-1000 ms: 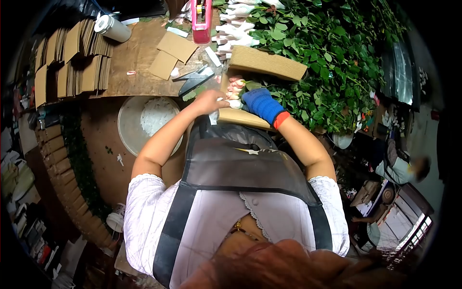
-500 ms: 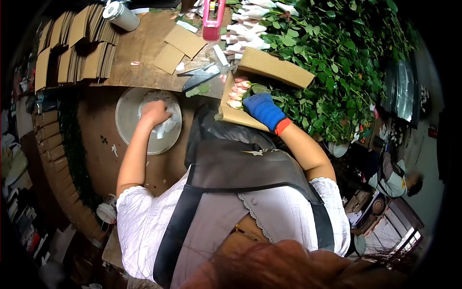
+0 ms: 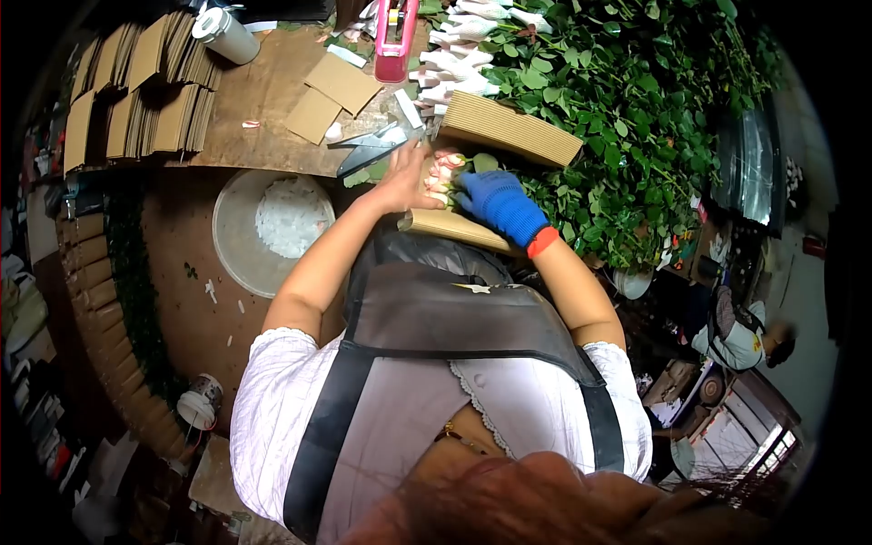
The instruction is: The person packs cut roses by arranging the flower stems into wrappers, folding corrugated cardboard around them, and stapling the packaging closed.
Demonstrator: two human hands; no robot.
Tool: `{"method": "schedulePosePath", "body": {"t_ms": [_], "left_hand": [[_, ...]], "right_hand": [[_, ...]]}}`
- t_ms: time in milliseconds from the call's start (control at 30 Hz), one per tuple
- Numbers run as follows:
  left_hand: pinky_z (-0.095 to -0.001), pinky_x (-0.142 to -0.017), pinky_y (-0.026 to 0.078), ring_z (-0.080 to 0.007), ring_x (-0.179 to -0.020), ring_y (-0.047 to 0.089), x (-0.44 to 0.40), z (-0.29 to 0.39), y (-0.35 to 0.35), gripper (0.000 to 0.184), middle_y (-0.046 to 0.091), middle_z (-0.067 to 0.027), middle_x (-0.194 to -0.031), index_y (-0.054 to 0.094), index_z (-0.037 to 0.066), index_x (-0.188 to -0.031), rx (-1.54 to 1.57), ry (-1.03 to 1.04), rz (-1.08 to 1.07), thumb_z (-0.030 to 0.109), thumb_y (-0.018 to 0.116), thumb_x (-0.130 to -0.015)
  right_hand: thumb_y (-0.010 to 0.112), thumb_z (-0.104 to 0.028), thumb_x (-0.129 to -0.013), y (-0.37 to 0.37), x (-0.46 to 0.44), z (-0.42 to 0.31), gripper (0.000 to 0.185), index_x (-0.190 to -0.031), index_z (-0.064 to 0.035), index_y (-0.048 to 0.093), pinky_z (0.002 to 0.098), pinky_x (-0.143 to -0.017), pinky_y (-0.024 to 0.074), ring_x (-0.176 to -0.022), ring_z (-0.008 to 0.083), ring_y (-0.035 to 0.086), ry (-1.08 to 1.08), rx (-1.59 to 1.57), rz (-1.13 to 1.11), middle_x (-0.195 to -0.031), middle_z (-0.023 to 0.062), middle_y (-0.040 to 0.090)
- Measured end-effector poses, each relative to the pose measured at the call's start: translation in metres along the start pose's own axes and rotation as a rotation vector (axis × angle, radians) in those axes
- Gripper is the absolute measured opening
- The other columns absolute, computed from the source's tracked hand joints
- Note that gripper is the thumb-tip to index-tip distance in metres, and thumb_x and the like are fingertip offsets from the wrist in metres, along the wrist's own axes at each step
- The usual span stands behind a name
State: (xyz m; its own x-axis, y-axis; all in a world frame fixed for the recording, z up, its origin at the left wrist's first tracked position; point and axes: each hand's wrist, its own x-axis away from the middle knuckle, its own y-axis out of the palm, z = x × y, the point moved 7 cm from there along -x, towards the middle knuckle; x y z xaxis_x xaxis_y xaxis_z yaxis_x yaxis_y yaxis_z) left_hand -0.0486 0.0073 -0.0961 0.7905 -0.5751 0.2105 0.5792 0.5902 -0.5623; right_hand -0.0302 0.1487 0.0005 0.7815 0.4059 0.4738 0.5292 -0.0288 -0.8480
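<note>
A bunch of pale pink roses (image 3: 444,169) lies in an opened corrugated cardboard wrap (image 3: 463,225), its leafy stems running right. My bare left hand (image 3: 404,180) is at the flower heads from the left, its fingers stretched and apart. Whether a small piece sits under its fingers is hidden. My right hand (image 3: 502,207), in a blue glove with a red cuff, is closed around the stems just below the heads; its fingertips are partly hidden. Beside my left hand lie dark-handled scissors (image 3: 368,150) on the table.
A round tub (image 3: 238,245) of white pieces (image 3: 292,218) stands below the table edge. Folded cardboard stacks (image 3: 136,82), a white lidded cup (image 3: 227,36) and a pink tape dispenser (image 3: 393,54) are on the table. Leafy stems (image 3: 627,118) pile at right; another person (image 3: 740,336) is beyond.
My left hand has left the tub of white pieces and moved right and up to the rose heads. My gloved right hand has stayed at the stems, shifting slightly.
</note>
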Motion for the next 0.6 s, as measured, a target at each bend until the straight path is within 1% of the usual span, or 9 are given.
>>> {"method": "schedulePosePath", "body": {"t_ms": [33, 133, 167, 233, 333, 367, 467, 500, 600], "left_hand": [[-0.0555, -0.118, 0.02, -0.0512, -0.143, 0.015, 0.001, -0.001, 0.002, 0.118, 0.014, -0.0303, -0.156, 0.026, 0.008, -0.15, -0.015, -0.005, -0.025, 0.054, 0.088, -0.061], [-0.0548, -0.118, 0.02, -0.0502, -0.143, 0.015, -0.002, 0.001, 0.001, 0.115, 0.015, -0.0308, -0.156, 0.03, 0.006, -0.15, -0.084, -0.001, -0.036, 0.054, 0.088, -0.062], [-0.0545, -0.118, 0.021, -0.0496, -0.143, 0.017, -0.006, 0.0, 0.001, 0.112, 0.017, -0.0303, -0.155, 0.033, 0.008, -0.149, -0.055, -0.011, -0.01, 0.053, 0.087, -0.063], [-0.0537, -0.117, 0.022, -0.0482, -0.142, 0.02, -0.013, -0.007, 0.004, 0.107, 0.021, -0.0295, -0.154, 0.038, 0.01, -0.149, 0.002, -0.034, 0.037, 0.052, 0.087, -0.064], [-0.0528, -0.113, 0.029, -0.049, -0.135, 0.028, -0.011, -0.003, 0.005, 0.084, 0.025, -0.0276, -0.152, 0.053, 0.005, -0.13, 0.006, 0.005, 0.203, 0.047, 0.086, -0.065], [-0.0512, -0.111, 0.032, -0.0454, -0.131, 0.033, -0.007, 0.0, 0.003, 0.075, 0.029, -0.0226, -0.151, 0.058, 0.007, -0.124, 0.002, 0.025, 0.276, 0.045, 0.086, -0.066], [-0.0498, -0.109, 0.034, -0.0431, -0.129, 0.035, -0.004, -0.001, 0.005, 0.075, 0.03, -0.0198, -0.151, 0.059, 0.007, -0.124, 0.008, 0.053, 0.274, 0.044, 0.086, -0.065], [-0.049, -0.109, 0.034, -0.0421, -0.129, 0.036, -0.004, -0.001, 0.004, 0.073, 0.03, -0.0185, -0.151, 0.06, 0.007, -0.123, -0.028, 0.044, 0.283, 0.044, 0.087, -0.065], [-0.0487, -0.109, 0.034, -0.0423, -0.13, 0.035, -0.005, -0.006, 0.008, 0.074, 0.029, -0.0195, -0.151, 0.061, 0.009, -0.125, 0.023, 0.018, 0.256, 0.044, 0.087, -0.065]], "right_hand": [[0.058, -0.02, -0.089, 0.01, -0.003, 0.005, 0.02, -0.102, -0.0081, 0.067, 0.0466, -0.08, 0.0539, -0.09, 0.034, 0.071, 0.025, 0.014, -0.046, -0.096, 0.017, 0.073], [0.059, -0.025, -0.089, 0.045, -0.021, 0.004, 0.018, -0.097, -0.0105, 0.064, 0.0476, -0.076, 0.0522, -0.083, 0.037, 0.068, -0.047, 0.082, 0.039, -0.086, 0.0172, 0.07], [0.06, -0.025, -0.087, 0.054, -0.026, 0.008, 0.018, -0.095, -0.0092, 0.064, 0.0473, -0.076, 0.0525, -0.086, 0.0361, 0.069, -0.016, 0.08, -0.06, -0.09, 0.0182, 0.07], [0.06, -0.027, -0.088, 0.06, -0.023, 0.011, 0.02, -0.097, -0.0096, 0.063, 0.0476, -0.075, 0.0528, -0.088, 0.036, 0.069, -0.072, 0.046, -0.028, -0.092, 0.0181, 0.071], [0.06, -0.032, -0.09, 0.036, -0.01, 0.017, 0.024, -0.102, -0.0111, 0.062, 0.0481, -0.074, 0.0529, -0.087, 0.0358, 0.069, -0.011, -0.026, -0.004, -0.093, 0.0172, 0.071], [0.06, -0.034, -0.09, 0.028, -0.006, 0.018, 0.026, -0.104, -0.0117, 0.062, 0.0482, -0.074, 0.053, -0.087, 0.0357, 0.069, 0.03, -0.054, -0.006, -0.093, 0.0167, 0.071], [0.06, -0.038, -0.092, 0.036, -0.021, 0.036, 0.031, -0.11, -0.0138, 0.06, 0.0487, -0.074, 0.053, -0.085, 0.0359, 0.069, 0.17, 0.032, 0.077, -0.093, 0.0157, 0.071], [0.061, -0.04, -0.091, 0.035, -0.028, 0.033, 0.031, -0.108, -0.0148, 0.061, 0.0492, -0.072, 0.0532, -0.083, 0.0354, 0.068, 0.1, 0.061, 0.099, -0.092, 0.0147, 0.071], [0.061, -0.043, -0.09, 0.038, -0.039, 0.033, 0.032, -0.105, -0.0145, 0.062, 0.0495, -0.071, 0.0535, -0.084, 0.0351, 0.069, 0.098, 0.027, -0.003, -0.091, 0.0138, 0.071]]}}
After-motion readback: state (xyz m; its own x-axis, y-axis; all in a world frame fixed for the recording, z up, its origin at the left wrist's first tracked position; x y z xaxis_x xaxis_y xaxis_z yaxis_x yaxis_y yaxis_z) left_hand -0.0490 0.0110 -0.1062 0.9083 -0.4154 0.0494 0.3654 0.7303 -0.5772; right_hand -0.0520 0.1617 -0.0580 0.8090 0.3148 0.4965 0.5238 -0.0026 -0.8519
